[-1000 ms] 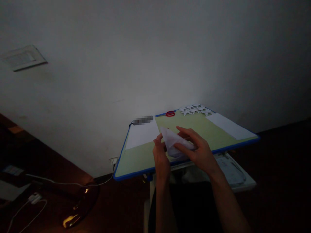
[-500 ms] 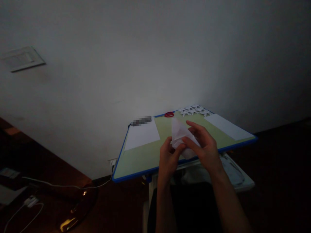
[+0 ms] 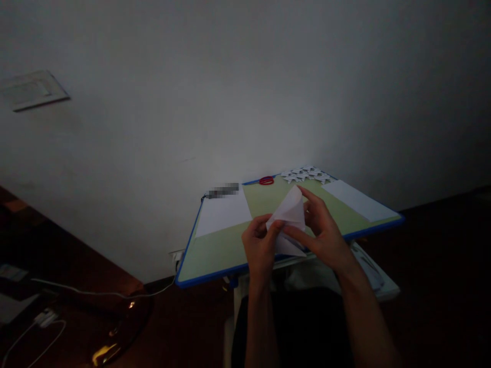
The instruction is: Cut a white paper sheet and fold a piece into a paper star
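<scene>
A partly folded sheet of white paper [image 3: 291, 212] is held above the near edge of the desk. My left hand [image 3: 262, 243] pinches its left side, thumb on top. On the right side, my right hand [image 3: 322, 230] grips the paper, with its thumb against the front and a fingertip at the upper corner. One flap of the paper points up and another hangs down below the thumbs. The fingers behind the paper are partly hidden.
The pale green desk [image 3: 218, 260] has a blue rim and stands against a wall. Several small folded paper pieces [image 3: 307, 174] lie at the back right, beside red-handled scissors [image 3: 266, 180]. White sheets lie left [image 3: 226, 212] and right [image 3: 360, 199]. A cable [image 3: 103, 294] runs at lower left.
The paper has been turned in my hands: its upper point has swung from left to right, and a lower flap now shows. My left hand has shifted slightly left.
</scene>
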{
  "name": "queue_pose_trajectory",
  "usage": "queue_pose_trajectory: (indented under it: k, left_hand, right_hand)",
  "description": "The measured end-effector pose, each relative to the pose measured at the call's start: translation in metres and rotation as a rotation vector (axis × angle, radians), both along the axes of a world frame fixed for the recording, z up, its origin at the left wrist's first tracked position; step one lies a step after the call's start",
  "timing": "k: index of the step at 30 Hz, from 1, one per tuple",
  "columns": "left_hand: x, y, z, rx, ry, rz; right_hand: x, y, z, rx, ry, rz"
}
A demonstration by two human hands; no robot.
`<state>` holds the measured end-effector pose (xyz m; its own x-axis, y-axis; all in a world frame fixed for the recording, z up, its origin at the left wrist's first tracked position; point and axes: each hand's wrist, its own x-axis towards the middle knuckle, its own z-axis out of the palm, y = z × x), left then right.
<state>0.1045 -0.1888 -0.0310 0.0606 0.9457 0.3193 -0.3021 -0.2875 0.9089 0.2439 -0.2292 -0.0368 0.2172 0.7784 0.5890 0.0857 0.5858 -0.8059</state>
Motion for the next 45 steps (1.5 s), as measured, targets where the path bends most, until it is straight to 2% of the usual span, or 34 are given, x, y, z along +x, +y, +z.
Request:
queue_pose_trajectory:
  k: [7, 13, 15, 22, 29, 36, 45]
  left_hand:
    - [-0.001, -0.002, 0.003, 0.038, 0.039, 0.021]
    - [-0.007, -0.006, 0.005, 0.227, 0.223, 0.144]
    - [-0.008, -0.009, 0.005, 0.243, 0.232, 0.17]
    - [-0.008, -0.006, 0.001, 0.107, 0.092, -0.002]
    - [-0.005, -0.003, -0.001, 0.127, 0.048, 0.04]
    - [-0.005, -0.007, -0.001, 0.143, 0.1, 0.038]
    - [-0.007, -0.008, -0.002, 0.212, 0.179, 0.027]
  right_hand:
    - [-0.001, -0.004, 0.003, -0.044, -0.015, -0.029]
    - [-0.001, -0.006, 0.006, -0.077, 0.007, -0.006]
    - [-0.002, -0.005, 0.006, -0.07, 0.041, -0.019]
    - [0.004, -0.001, 0.002, -0.009, 0.138, -0.082]
    - [0.005, -0.002, 0.004, 0.0, 0.169, -0.134]
    - [0.004, -0.002, 0.003, 0.016, 0.145, -0.186]
    - [0.004, -0.004, 0.005, 0.017, 0.132, -0.158]
